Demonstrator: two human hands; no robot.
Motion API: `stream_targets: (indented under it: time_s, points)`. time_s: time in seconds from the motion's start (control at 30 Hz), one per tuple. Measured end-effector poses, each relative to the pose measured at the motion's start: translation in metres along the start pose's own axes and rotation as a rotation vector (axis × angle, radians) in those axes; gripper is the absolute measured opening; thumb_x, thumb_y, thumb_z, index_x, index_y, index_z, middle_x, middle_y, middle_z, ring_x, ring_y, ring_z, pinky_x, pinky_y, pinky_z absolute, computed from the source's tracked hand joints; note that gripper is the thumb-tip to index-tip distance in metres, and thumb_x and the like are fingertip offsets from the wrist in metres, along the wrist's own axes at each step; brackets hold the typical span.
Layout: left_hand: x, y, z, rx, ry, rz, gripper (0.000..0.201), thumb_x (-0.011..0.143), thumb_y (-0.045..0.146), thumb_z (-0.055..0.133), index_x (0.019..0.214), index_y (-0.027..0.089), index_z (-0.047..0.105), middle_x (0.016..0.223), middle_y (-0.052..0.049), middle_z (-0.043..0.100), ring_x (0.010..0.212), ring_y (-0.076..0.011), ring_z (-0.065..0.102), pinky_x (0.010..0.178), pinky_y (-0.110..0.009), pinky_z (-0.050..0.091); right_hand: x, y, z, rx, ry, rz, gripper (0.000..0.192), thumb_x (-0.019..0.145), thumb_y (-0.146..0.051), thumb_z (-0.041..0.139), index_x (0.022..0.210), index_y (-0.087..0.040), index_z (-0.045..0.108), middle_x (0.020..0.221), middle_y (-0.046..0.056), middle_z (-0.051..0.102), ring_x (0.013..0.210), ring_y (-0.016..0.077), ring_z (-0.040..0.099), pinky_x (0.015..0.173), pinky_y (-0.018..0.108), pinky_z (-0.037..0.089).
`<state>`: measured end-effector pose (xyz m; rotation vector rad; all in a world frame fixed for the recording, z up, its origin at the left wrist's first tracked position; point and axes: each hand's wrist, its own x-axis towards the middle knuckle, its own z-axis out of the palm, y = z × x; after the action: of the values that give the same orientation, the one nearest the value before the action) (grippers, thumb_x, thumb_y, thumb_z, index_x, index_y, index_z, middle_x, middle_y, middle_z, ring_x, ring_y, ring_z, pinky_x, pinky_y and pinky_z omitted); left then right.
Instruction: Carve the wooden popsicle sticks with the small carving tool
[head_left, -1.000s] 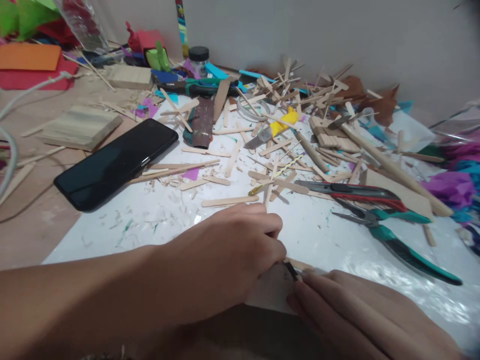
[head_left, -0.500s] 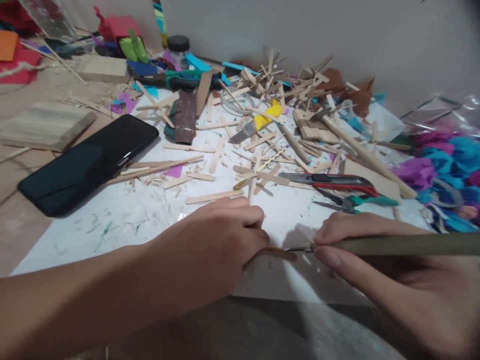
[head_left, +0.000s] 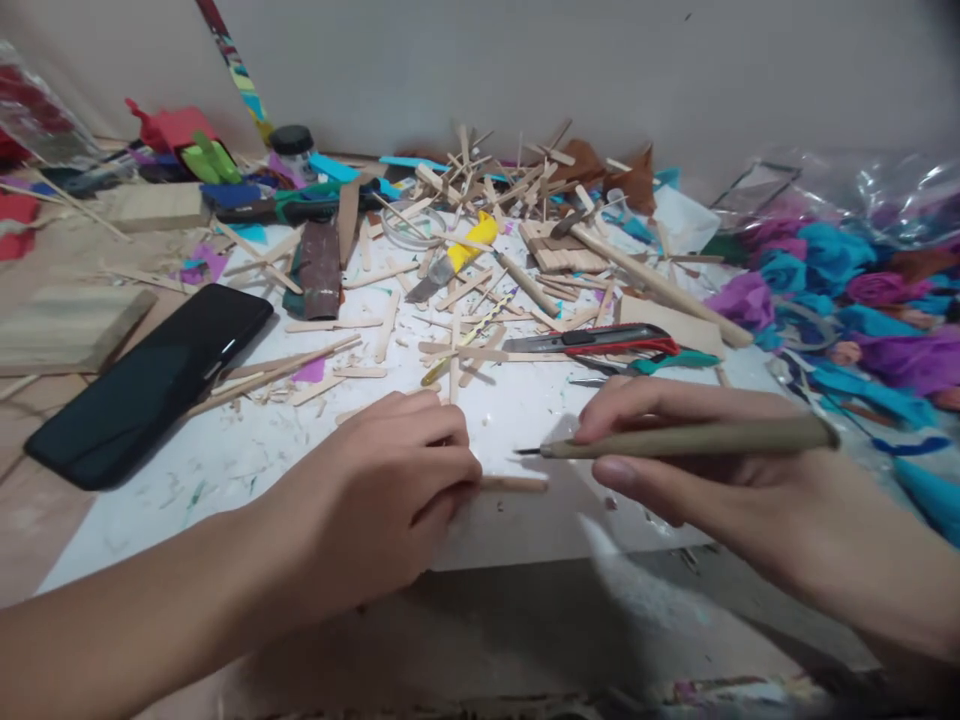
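My left hand [head_left: 405, 470] is closed on a small wooden stick [head_left: 516, 484], whose free end sticks out to the right, just over the white paper [head_left: 525, 525]. In my right hand [head_left: 697, 480] is a carving tool [head_left: 705, 438] with a wooden handle, pinched between thumb and fingers. Its thin dark metal tip points left and hovers above the stick's end, apart from it. Beyond my right hand lie a red and black box cutter [head_left: 600, 340] and pliers with green handles [head_left: 675, 362], partly hidden behind my fingers.
A black phone [head_left: 154, 385] lies at the left beside a wood block [head_left: 71, 325]. Craft sticks and shavings litter the paper, with a yellow cutter [head_left: 461, 255] and a wooden-handled tool [head_left: 660, 285] among them. Crumpled coloured paper [head_left: 840, 255] is heaped at the right.
The carving tool's tip has come off the stick and lifted away, with my right hand farther from my left. The camera view has shifted to the right.
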<state>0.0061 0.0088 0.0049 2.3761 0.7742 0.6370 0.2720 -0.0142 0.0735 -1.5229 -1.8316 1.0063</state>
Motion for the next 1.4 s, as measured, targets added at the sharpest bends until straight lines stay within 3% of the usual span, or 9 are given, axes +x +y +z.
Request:
stream_targets:
  time_s: [0.1,0.2,0.4,0.57,0.93,1.17,1.3,1.4]
  points:
    - [0.0,-0.002,0.0,-0.013,-0.011,0.031,0.026,0.101,0.007,0.056,0.093,0.016,0.079,0.091,-0.004,0.071,0.086,-0.018,0.06,0.077,-0.032,0.042,0.008,-0.007,0.006,0.141,-0.075,-0.013,0.029,0.091,-0.047,0.085,0.078,-0.023,0.077,0.068,-0.001,0.067,0.051,0.0129,0.051,0.042,0.024,0.039]
    - [-0.001,-0.004,0.001,-0.021,-0.016,0.047,0.027,0.099,0.003,0.056,0.095,0.017,0.079,0.094,-0.005,0.072,0.088,-0.0184,0.062,0.078,-0.032,0.045,0.016,-0.003,0.017,0.159,-0.106,-0.08,0.028,0.102,-0.043,0.072,0.083,-0.022,0.072,0.067,-0.004,0.059,0.054,0.0128,0.049,0.047,0.024,0.038]
    - [-0.001,-0.007,0.001,-0.001,-0.008,0.071,0.03,0.098,-0.002,0.053,0.096,0.017,0.078,0.099,-0.006,0.074,0.093,-0.0184,0.065,0.08,-0.03,0.049,0.026,0.024,0.028,-0.031,-0.264,-0.231,0.026,0.113,-0.04,0.055,0.101,-0.021,0.068,0.09,0.001,0.069,0.08,0.0178,0.063,0.072,0.029,0.05]
    - [-0.003,-0.009,0.001,-0.003,-0.026,0.064,0.035,0.093,-0.005,0.053,0.1,0.018,0.078,0.102,-0.005,0.074,0.094,-0.0178,0.065,0.081,-0.03,0.049,0.027,0.032,0.024,-0.045,-0.368,-0.304,0.024,0.116,-0.039,0.052,0.105,-0.023,0.065,0.091,-0.002,0.066,0.08,0.0155,0.061,0.074,0.028,0.048]
    - [-0.001,-0.008,0.002,0.009,-0.015,0.085,0.034,0.093,-0.005,0.052,0.094,0.015,0.079,0.099,-0.006,0.073,0.091,-0.0171,0.063,0.079,-0.029,0.047,0.025,0.028,0.023,-0.043,-0.387,-0.31,0.021,0.116,-0.033,0.052,0.105,-0.023,0.066,0.09,-0.004,0.065,0.077,0.0135,0.059,0.072,0.028,0.046]
    - [-0.003,-0.01,0.006,0.008,0.009,0.082,0.032,0.092,-0.004,0.052,0.084,0.016,0.076,0.089,-0.003,0.068,0.081,-0.0146,0.057,0.069,-0.026,0.042,0.026,0.033,0.027,-0.044,-0.384,-0.459,0.02,0.114,-0.035,0.058,0.105,-0.02,0.07,0.102,0.001,0.076,0.09,0.0168,0.07,0.081,0.029,0.051]
    - [-0.001,-0.009,0.006,0.06,0.029,0.131,0.027,0.099,0.0,0.058,0.093,0.014,0.08,0.096,-0.006,0.074,0.086,-0.0166,0.065,0.075,-0.027,0.048,0.03,0.032,0.024,-0.001,-0.382,-0.393,0.018,0.111,-0.032,0.062,0.102,-0.021,0.072,0.097,0.001,0.075,0.085,0.017,0.068,0.079,0.03,0.051]
    - [0.0,-0.008,0.006,0.073,0.044,0.148,0.026,0.103,0.002,0.058,0.095,0.013,0.08,0.095,-0.007,0.075,0.088,-0.0184,0.069,0.076,-0.028,0.051,0.033,0.032,0.024,0.146,-0.339,-0.266,0.019,0.109,-0.034,0.066,0.097,-0.02,0.069,0.081,-0.002,0.067,0.072,0.0139,0.06,0.067,0.027,0.049]
